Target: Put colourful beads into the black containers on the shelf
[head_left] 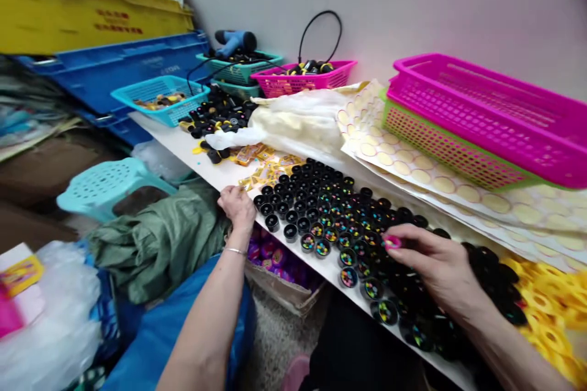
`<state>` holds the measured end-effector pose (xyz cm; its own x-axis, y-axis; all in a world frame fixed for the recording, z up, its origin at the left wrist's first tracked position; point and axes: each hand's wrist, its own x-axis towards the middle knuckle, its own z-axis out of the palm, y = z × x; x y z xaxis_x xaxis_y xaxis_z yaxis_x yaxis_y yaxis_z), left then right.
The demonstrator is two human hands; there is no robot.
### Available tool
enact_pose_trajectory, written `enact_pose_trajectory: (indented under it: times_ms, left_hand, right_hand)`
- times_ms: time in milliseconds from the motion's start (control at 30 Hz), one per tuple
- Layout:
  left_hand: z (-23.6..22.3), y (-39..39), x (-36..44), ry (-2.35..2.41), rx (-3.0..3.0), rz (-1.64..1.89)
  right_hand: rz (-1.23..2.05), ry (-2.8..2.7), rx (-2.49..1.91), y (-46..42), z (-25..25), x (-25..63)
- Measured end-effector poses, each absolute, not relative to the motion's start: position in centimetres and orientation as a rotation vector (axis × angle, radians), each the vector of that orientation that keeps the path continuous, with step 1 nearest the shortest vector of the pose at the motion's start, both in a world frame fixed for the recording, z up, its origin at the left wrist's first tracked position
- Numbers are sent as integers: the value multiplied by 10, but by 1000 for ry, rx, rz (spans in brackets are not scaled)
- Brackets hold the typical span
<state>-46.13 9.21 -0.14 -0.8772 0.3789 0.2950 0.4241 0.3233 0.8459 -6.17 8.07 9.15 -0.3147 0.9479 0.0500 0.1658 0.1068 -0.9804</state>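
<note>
A worker's right hand (428,259), right of center in the frame, pinches a small pink piece (392,242) between thumb and fingertips, just above rows of black cups (291,233) crowded together on a long white worktop (172,140). The left hand (238,206), a thin bracelet at its wrist, is at the worktop's near edge left of center, fingers curled in close beside a scatter of yellow packets (263,170); whether it grips anything cannot be told. Cups in the middle and lower right of the group hold multicolored bits (348,277), while those nearest the left hand show dark interiors. At the lower right of the frame, yellow ring-shaped pieces (550,317) lie heaped beyond the right forearm. Behind the cups, sheets printed with pale circles (413,168) lie under a green basket (440,142), with a magenta basket (481,104) stacked on top. Toward the upper center, a pink basket (307,82) holds black and yellow parts; to its left, a blue handheld tool (235,43) rests over a teal basket (257,71), near a light-blue basket (183,113). Below the worktop, a cardboard box (293,302) contains purple items, and a turquoise stool (105,180) stands at left beside a bunched green cloth (169,232).
</note>
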Motion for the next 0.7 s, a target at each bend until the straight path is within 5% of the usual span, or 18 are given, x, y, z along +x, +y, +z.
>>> enact_pose_trajectory:
  times_ms: [433, 700]
  left_hand:
    - [-23, 97, -462, -2524, -734, -1518]
    - [-23, 96, -460, -2515, -735, -1490]
  right_hand:
    - [365, -2868, -729, 143, 90, -191]
    - [6, -2979, -646, 142, 96, -200]
